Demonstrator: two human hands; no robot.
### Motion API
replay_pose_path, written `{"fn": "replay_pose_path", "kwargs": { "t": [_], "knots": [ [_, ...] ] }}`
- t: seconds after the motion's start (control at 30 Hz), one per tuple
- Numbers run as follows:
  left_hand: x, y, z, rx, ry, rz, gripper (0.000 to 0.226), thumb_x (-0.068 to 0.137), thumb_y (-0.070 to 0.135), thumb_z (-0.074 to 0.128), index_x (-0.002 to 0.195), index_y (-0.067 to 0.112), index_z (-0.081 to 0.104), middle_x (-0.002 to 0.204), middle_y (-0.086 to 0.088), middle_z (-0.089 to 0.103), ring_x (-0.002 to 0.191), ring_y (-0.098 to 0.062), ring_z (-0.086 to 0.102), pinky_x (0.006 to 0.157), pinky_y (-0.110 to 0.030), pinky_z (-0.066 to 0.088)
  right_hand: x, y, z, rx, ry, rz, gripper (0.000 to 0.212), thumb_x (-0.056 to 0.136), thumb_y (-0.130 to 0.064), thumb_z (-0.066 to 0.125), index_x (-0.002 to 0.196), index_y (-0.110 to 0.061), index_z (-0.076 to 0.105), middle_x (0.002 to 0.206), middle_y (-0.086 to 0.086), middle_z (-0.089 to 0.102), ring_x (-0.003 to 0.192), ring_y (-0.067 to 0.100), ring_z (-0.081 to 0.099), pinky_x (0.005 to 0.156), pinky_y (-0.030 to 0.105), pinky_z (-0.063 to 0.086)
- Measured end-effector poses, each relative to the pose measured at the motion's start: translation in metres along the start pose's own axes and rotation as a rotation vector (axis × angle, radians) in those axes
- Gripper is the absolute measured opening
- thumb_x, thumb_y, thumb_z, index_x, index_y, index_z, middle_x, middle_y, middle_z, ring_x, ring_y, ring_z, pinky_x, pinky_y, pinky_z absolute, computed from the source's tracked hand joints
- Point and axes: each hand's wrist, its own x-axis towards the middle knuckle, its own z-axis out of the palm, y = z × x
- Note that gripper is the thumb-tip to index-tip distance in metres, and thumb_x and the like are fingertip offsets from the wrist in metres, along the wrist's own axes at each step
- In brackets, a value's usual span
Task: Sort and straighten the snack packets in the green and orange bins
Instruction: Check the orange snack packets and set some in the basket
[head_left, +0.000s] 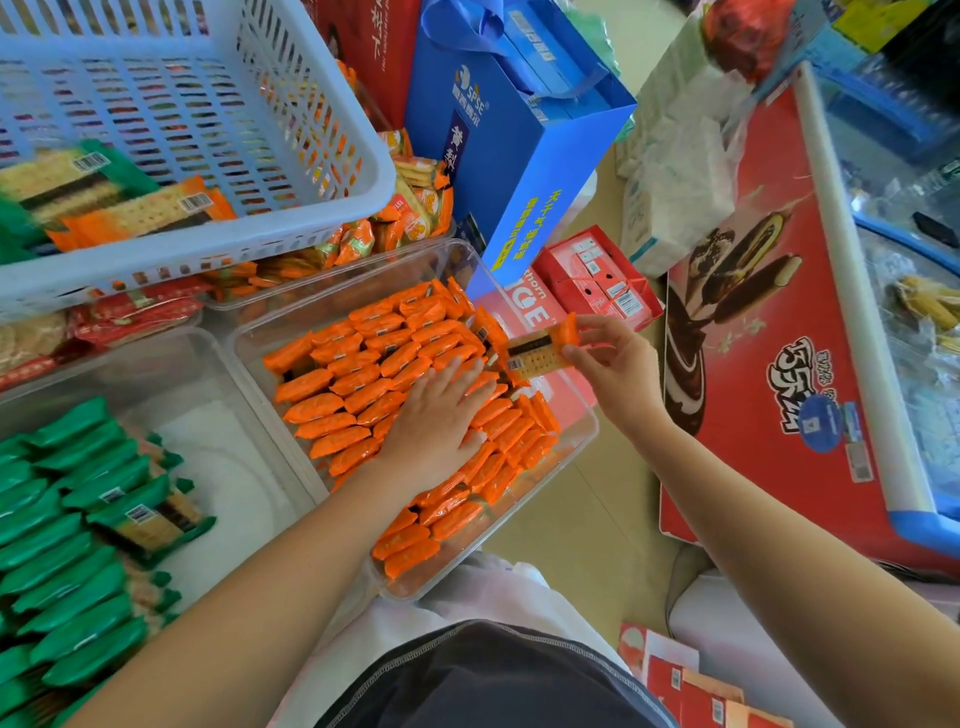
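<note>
Overhead view of snack sorting, read from left to right. At the left, green packets (62, 545) are stood on edge in rows along the left side of a clear bin (228, 467), the right part of whose floor is bare. One flat green packet (150, 519) lies on top of the rows, label up. Beyond this bin a pale lattice basket (234, 119) is seen, with a few green and orange packets lying at its near left corner. In the middle, a second clear bin (488, 545) is filled with orange packets (353, 384) set in close rows from its far edge to its near corner. The left hand (441, 426) is laid flat on these rows near the bin's centre, palm down and fingers straight, with nothing gripped. Above the far right edge of this bin a single orange packet (540, 351) is held clear of the rows. Its right end is pinched between the thumb and fingertips of the right hand (618, 364). Behind the bin a blue gift bag (519, 145) and red cartons (597, 275) are seen. A red chest freezer (779, 338) printed with an ice-cream picture occupies the far right.
</note>
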Motion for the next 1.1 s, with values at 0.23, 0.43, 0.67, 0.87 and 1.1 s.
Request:
{"fn": "replay_pose_path", "kwargs": {
  "t": [0.23, 0.43, 0.67, 0.87, 1.1],
  "knots": [
    [0.005, -0.017, 0.019, 0.152, -0.011, 0.099, 0.063, 0.104, 0.046, 0.03, 0.157, 0.029, 0.002, 0.164, -0.005, -0.011, 0.149, -0.028, -0.017, 0.12, -0.045, -0.008, 0.006, 0.007, 0.015, -0.3, -0.055, -0.164, 0.029, 0.086, -0.016, 0.073, 0.114, -0.019, 0.067, 0.095, -0.003, 0.071, 0.081, 0.011, 0.067, 0.075, 0.031, 0.057],
    [0.006, -0.022, 0.023, 0.145, 0.048, 0.138, 0.062, 0.102, 0.046, 0.036, 0.157, 0.027, 0.012, 0.164, -0.007, -0.002, 0.15, -0.029, -0.01, 0.119, -0.045, -0.008, 0.006, 0.008, 0.036, -0.436, -0.063, -0.204, 0.021, 0.084, -0.019, 0.073, 0.104, -0.017, 0.067, 0.093, -0.002, 0.07, 0.085, 0.016, 0.065, 0.074, 0.034, 0.052],
    [0.006, -0.025, 0.026, 0.205, 0.069, 0.147, 0.063, 0.101, 0.048, 0.035, 0.157, 0.028, 0.014, 0.164, -0.008, 0.003, 0.151, -0.03, -0.004, 0.121, -0.052, -0.002, 0.004, 0.023, 0.053, -0.652, -0.037, -0.326, 0.018, 0.068, -0.021, 0.086, 0.082, -0.015, 0.075, 0.126, 0.014, 0.058, 0.119, 0.037, 0.051, 0.089, 0.049, 0.045],
    [0.009, -0.028, 0.026, 0.231, 0.067, 0.15, 0.063, 0.1, 0.049, 0.038, 0.156, 0.028, 0.018, 0.164, -0.008, 0.007, 0.151, -0.031, -0.002, 0.12, -0.055, -0.001, 0.004, 0.031, 0.06, -0.723, -0.217, -0.295, 0.02, 0.076, -0.022, 0.081, 0.096, -0.024, 0.079, 0.152, 0.017, 0.038, 0.14, 0.039, 0.033, 0.103, 0.057, 0.039],
    [0.015, -0.025, 0.024, 0.206, 0.099, 0.211, 0.064, 0.097, 0.046, 0.046, 0.154, 0.025, 0.027, 0.164, -0.008, 0.013, 0.151, -0.029, 0.01, 0.121, -0.053, 0.012, 0.007, 0.029, 0.044, -0.65, -0.119, -0.253, 0.014, 0.08, -0.019, 0.078, 0.094, -0.018, 0.076, 0.145, 0.017, 0.045, 0.129, 0.036, 0.048, 0.093, 0.052, 0.049]
  ]
}}
